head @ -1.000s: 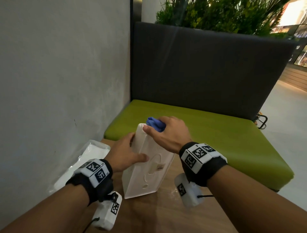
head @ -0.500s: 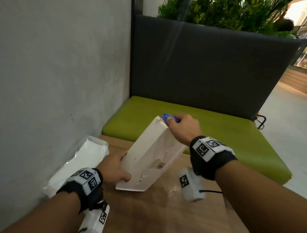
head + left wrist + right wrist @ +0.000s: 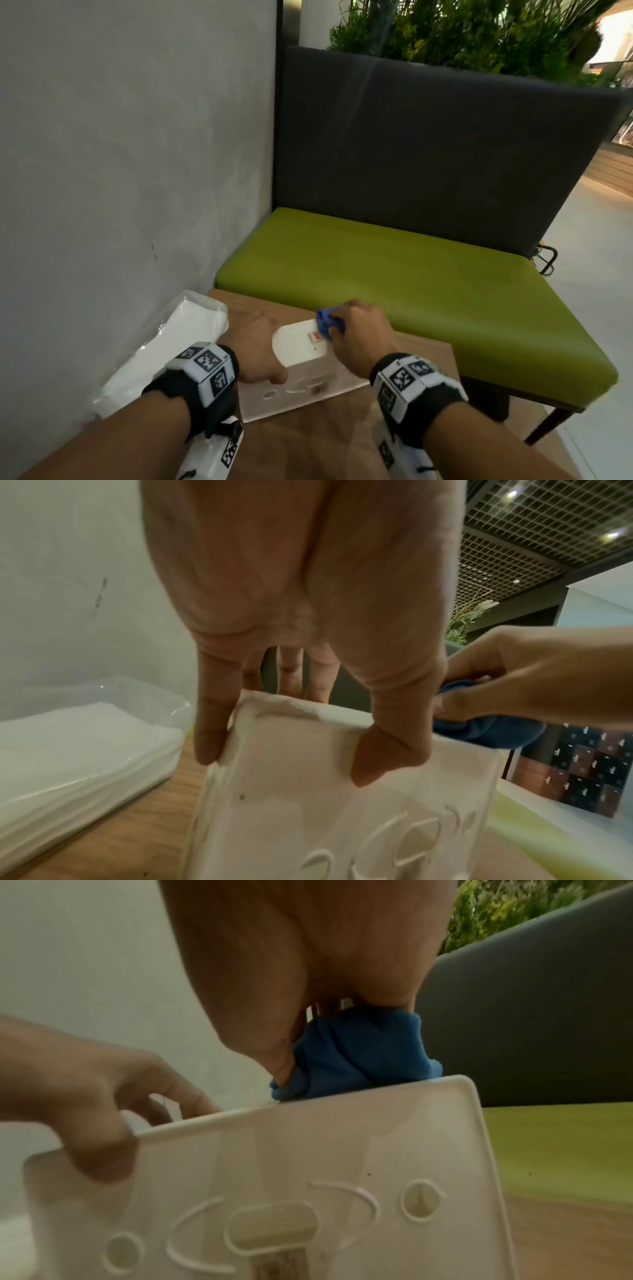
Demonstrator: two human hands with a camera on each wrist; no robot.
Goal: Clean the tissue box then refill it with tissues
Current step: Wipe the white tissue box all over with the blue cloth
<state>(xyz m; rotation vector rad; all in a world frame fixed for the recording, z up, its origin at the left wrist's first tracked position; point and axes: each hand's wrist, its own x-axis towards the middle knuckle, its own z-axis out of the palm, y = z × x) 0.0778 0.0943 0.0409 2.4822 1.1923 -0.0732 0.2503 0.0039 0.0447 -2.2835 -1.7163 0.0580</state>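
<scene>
The white plastic tissue box point(image 3: 301, 377) point(image 3: 342, 818) point(image 3: 308, 1191) stands on its long edge on the wooden table point(image 3: 325, 445), its embossed face toward me. My left hand point(image 3: 258, 353) point(image 3: 301, 642) grips its left end, thumb on the near face and fingers behind. My right hand point(image 3: 356, 334) point(image 3: 301, 961) holds a bunched blue cloth point(image 3: 325, 322) point(image 3: 486, 731) point(image 3: 356, 1056) and presses it onto the box's top side near the right end.
A clear plastic pack of white tissues point(image 3: 164, 349) point(image 3: 78, 745) lies on the table against the grey wall point(image 3: 120, 171) at left. A green bench seat point(image 3: 411, 284) with a dark backrest runs just past the table's far edge.
The box has come down from a raised tilt to stand low on the table. My right hand with the cloth moved from the box's raised far end onto its top side.
</scene>
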